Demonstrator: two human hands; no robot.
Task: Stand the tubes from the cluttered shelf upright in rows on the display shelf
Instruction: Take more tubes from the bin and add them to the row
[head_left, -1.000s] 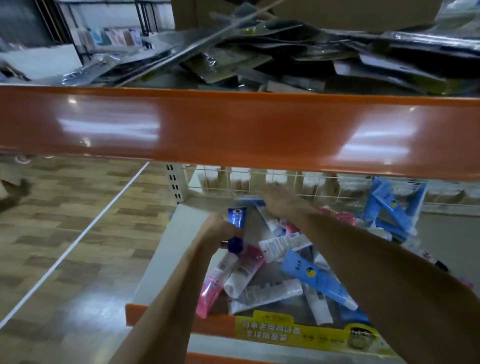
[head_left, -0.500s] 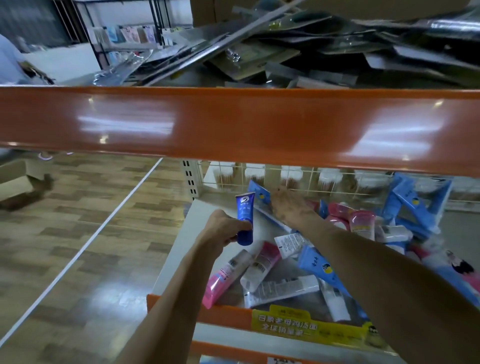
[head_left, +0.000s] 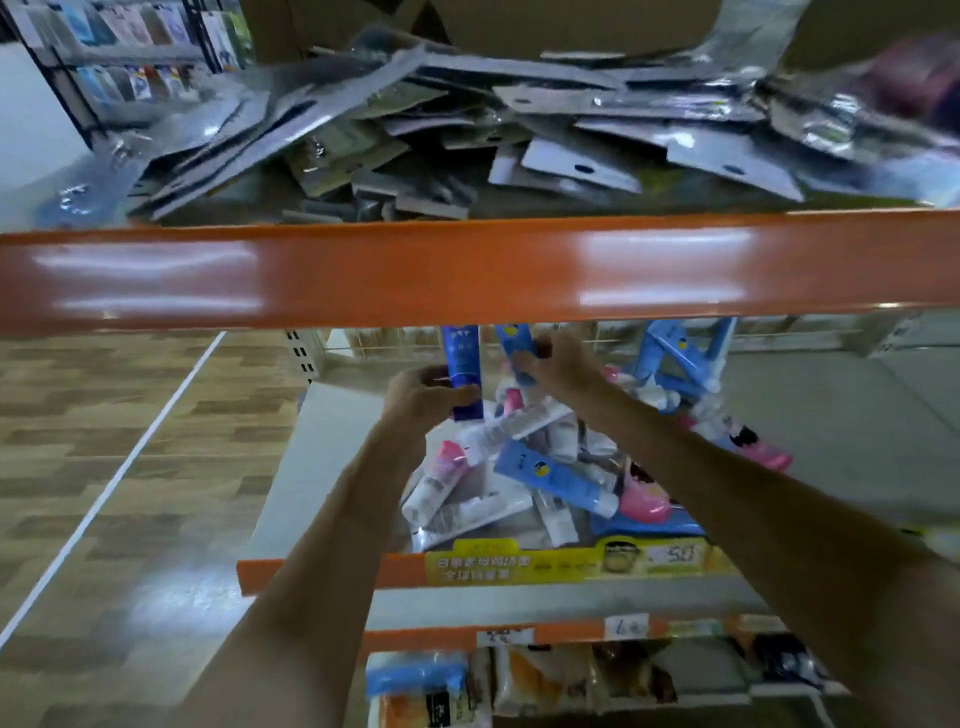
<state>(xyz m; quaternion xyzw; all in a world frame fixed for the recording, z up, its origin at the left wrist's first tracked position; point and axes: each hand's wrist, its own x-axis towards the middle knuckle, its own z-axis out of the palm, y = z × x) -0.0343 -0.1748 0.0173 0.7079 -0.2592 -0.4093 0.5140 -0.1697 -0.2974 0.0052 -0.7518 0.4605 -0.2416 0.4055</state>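
Note:
My left hand (head_left: 423, 397) grips a dark blue tube (head_left: 462, 364) upright near its lower end, above the white shelf (head_left: 322, 467). My right hand (head_left: 558, 364) grips a light blue tube (head_left: 514, 340) just to the right of it; the orange beam hides that tube's top. Below both hands lies a heap of tubes (head_left: 519, 483) on their sides: white, pink and light blue ones. A few light blue tubes (head_left: 680, 358) lean together at the back right.
A wide orange beam (head_left: 467, 270) crosses the view above the hands, with a pile of flat packets (head_left: 467, 130) on the shelf over it. A yellow price label (head_left: 519, 566) sits on the shelf's front edge. Packaged goods (head_left: 519, 675) fill the shelf below. Wooden floor lies left.
Both hands have risen from the heap toward the back of the shelf. My right hand has taken hold of a light blue tube. The camera has tilted down.

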